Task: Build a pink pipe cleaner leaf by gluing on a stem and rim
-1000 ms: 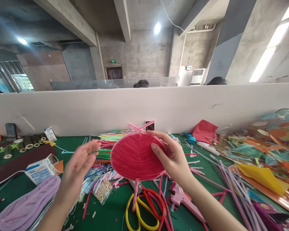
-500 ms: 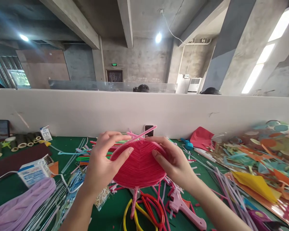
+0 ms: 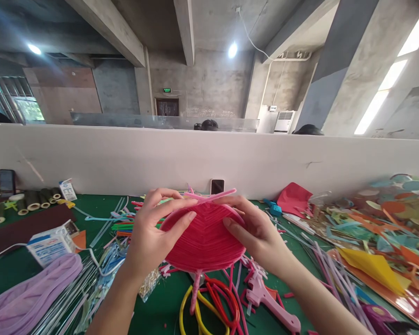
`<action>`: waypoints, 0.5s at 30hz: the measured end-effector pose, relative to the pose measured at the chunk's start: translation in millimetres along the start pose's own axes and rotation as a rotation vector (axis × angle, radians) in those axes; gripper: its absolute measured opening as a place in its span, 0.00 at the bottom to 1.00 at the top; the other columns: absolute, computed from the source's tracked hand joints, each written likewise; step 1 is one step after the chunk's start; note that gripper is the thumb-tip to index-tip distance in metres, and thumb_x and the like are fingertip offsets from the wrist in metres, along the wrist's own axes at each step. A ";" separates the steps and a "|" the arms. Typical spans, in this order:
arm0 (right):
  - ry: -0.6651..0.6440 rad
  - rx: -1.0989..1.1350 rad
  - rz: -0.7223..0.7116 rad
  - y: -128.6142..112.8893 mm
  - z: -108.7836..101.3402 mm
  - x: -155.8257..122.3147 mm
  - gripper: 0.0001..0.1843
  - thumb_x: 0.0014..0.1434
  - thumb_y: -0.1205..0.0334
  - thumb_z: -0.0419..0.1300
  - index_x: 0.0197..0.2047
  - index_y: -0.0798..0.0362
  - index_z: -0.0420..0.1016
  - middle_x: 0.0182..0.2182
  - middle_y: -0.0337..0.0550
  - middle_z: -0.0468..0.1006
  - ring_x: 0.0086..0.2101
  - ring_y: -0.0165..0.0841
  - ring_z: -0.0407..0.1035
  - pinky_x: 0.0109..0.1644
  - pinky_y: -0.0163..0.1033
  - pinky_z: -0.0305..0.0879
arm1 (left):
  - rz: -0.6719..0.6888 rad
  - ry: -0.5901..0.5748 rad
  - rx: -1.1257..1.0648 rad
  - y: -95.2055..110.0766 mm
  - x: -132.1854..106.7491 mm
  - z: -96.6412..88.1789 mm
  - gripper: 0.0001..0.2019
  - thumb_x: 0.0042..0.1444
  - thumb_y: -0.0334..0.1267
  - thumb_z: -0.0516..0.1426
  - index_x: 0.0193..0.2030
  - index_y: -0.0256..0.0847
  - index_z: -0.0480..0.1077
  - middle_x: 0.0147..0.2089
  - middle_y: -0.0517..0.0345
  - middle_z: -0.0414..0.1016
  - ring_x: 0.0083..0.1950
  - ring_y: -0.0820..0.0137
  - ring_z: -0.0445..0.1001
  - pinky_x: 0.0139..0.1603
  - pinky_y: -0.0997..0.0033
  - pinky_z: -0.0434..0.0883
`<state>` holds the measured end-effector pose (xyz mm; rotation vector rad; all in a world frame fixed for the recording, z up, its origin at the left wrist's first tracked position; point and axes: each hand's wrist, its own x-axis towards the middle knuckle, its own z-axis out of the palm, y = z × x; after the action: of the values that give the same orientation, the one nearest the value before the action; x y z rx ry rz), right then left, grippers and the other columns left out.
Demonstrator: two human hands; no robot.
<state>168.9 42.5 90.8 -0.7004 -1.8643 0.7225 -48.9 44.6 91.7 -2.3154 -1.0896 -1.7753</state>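
A rounded red petal [image 3: 204,239] made of rows of fuzzy pipe cleaner, with a pink rim and a wrapped pink stem [image 3: 195,293] pointing down, is held up over the table. My left hand [image 3: 157,228] pinches its left upper edge, thumb on the near face and fingers behind. On the right upper edge, my right hand [image 3: 253,228] grips it the same way. Loose pink pipe cleaner ends [image 3: 218,197] cross along the top between my fingertips. Below the petal lie red and yellow pipe cleaner loops [image 3: 221,302].
A pink glue gun [image 3: 268,300] lies right of the loops. Purple pipe cleaners [image 3: 35,295] and a blue-white box [image 3: 50,246] are at left. Felt and film scraps [image 3: 373,265] crowd the right. A phone [image 3: 217,186] leans on the white partition [image 3: 195,156].
The pink ends at the top have swung down to the right and now lie flatter along the petal's edge. Both hands keep their hold; the camera view has shifted slightly.
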 end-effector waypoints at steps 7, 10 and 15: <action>0.001 0.005 -0.001 -1.1 -0.9 1.1 0.18 0.67 0.66 0.53 0.57 0.44 0.72 0.53 0.44 0.76 0.54 0.38 0.69 0.56 0.45 0.68 | 0.149 0.046 0.114 -0.8 2.6 1.5 0.10 0.60 0.32 0.61 0.46 0.49 0.78 0.43 0.57 0.74 0.47 0.66 0.72 0.48 0.62 0.72; -0.011 0.022 0.009 -2.4 -0.4 1.8 0.18 0.67 0.66 0.52 0.56 0.44 0.72 0.53 0.43 0.76 0.53 0.37 0.70 0.56 0.44 0.67 | 0.278 0.082 0.216 -2.3 3.7 0.8 0.13 0.58 0.28 0.61 0.47 0.48 0.78 0.42 0.56 0.75 0.47 0.64 0.71 0.48 0.60 0.72; 0.021 0.075 0.058 -6.0 5.2 3.6 0.14 0.64 0.66 0.54 0.52 0.47 0.72 0.48 0.44 0.77 0.50 0.38 0.71 0.50 0.43 0.69 | 0.425 0.127 0.379 -2.2 3.1 2.3 0.17 0.55 0.27 0.61 0.50 0.45 0.76 0.43 0.53 0.77 0.49 0.59 0.71 0.49 0.54 0.73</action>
<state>161.9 40.2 95.6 -0.7139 -1.7946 0.8157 -47.8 48.8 92.7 -1.9898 -0.7585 -1.3964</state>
